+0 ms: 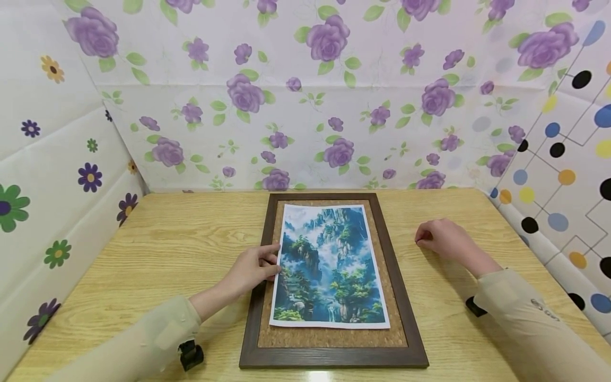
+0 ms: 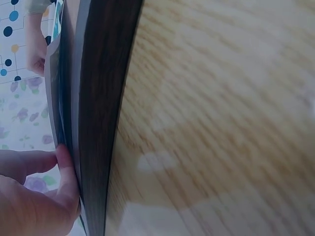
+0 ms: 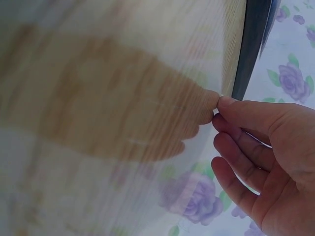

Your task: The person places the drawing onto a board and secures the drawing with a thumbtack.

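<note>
A printed landscape picture (image 1: pixel 329 265) of misty cliffs and trees lies on a cork board (image 1: pixel 334 338) with a dark brown frame (image 1: pixel 334 358). The print sits slightly askew. My left hand (image 1: pixel 253 268) pinches its left edge between thumb (image 2: pixel 68 179) and forefinger; the wrist view shows that edge lifted a little from the board. To the right of the frame, my right hand (image 1: pixel 446 241) is low over the tabletop, thumb and forefinger tips together. A small dark spot shows at these fingertips in the head view; I cannot tell whether they hold something.
The board lies on a wood-grain table (image 1: pixel 191 228). Behind it rises a backdrop (image 1: pixel 296 132) with purple roses. A flower-patterned sheet (image 1: pixel 57 159) stands at the left, a dotted one (image 1: pixel 563 159) at the right. The right hand casts a reflection on the glossy tabletop.
</note>
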The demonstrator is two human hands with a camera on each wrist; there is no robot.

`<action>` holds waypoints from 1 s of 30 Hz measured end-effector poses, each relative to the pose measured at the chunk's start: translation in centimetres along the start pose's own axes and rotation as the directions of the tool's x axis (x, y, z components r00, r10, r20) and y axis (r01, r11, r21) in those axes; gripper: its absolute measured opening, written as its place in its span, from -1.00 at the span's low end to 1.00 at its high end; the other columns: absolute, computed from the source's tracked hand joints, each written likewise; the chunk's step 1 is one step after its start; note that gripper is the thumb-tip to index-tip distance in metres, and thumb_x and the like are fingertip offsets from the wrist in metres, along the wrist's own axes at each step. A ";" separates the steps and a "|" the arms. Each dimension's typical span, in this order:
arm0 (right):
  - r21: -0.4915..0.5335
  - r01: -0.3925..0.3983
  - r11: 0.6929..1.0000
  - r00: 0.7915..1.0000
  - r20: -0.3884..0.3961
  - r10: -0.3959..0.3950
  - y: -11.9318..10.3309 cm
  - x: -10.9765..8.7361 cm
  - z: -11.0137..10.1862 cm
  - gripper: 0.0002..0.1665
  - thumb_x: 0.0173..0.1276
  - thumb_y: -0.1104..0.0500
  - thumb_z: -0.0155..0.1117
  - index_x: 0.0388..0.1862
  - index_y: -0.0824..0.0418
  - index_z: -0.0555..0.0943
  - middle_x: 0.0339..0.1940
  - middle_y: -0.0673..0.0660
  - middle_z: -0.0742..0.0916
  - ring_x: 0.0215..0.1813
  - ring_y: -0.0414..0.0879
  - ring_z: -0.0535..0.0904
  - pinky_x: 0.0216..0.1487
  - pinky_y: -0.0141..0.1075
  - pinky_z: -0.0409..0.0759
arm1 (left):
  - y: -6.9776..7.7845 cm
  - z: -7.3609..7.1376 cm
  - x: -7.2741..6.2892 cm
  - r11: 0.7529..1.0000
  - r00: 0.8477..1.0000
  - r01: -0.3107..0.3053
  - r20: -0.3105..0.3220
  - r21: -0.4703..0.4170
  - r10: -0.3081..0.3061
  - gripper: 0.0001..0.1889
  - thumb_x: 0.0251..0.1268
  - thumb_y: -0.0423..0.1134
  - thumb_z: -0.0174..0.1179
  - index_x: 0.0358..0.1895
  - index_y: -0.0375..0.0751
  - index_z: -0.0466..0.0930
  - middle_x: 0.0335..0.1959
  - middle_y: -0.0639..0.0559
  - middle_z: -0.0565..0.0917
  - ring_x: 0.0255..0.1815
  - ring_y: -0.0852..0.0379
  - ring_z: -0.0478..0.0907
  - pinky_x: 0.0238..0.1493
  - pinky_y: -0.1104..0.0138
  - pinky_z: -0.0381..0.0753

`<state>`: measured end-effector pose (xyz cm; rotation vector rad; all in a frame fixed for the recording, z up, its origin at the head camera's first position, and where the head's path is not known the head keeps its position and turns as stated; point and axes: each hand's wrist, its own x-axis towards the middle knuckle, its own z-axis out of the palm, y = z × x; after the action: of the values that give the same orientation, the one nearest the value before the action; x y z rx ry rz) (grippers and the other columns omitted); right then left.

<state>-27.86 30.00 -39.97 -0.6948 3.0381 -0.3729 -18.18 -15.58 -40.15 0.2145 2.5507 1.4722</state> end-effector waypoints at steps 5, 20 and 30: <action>-0.005 0.001 1.000 1.000 -0.005 -0.001 0.1 0.0 0.1 -0.94 0.28 0.22 0.40 -0.40 0.10 0.72 -0.44 -0.04 0.74 -0.43 -0.26 0.56 -0.35 -0.26 0.57 | 0.2 -0.1 -0.1 1.000 1.000 0.010 0.003 0.017 -0.010 -0.40 0.33 -0.43 0.20 0.44 -0.30 0.33 -0.16 -0.14 0.66 -0.31 0.17 0.67 -0.21 0.30 0.73; -0.013 0.010 1.000 1.000 -0.002 -0.010 -0.1 0.1 -0.1 -0.93 0.27 0.23 0.40 -0.40 0.07 0.72 -0.45 -0.04 0.74 -0.43 -0.26 0.56 -0.35 -0.27 0.56 | 0.6 -0.1 0.0 0.997 0.999 0.034 0.019 0.073 -0.035 -0.34 0.29 -0.39 0.23 0.47 -0.32 0.28 -0.17 -0.12 0.67 -0.34 0.18 0.67 -0.23 0.29 0.71; 0.007 0.051 0.999 0.999 -0.012 -0.051 -0.4 1.1 -1.2 -0.94 0.26 0.26 0.40 -0.41 0.14 0.72 -0.46 0.00 0.75 -0.43 -0.24 0.59 -0.36 -0.27 0.59 | 0.8 -0.1 -0.2 0.994 0.999 0.039 0.020 0.100 -0.041 -0.34 0.28 -0.38 0.24 0.46 -0.33 0.29 -0.17 -0.13 0.67 -0.35 0.15 0.67 -0.29 0.30 0.67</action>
<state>-28.77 29.41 -38.65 -0.7735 3.0338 -0.3896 -17.99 -15.28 -39.42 0.1911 2.5978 1.3234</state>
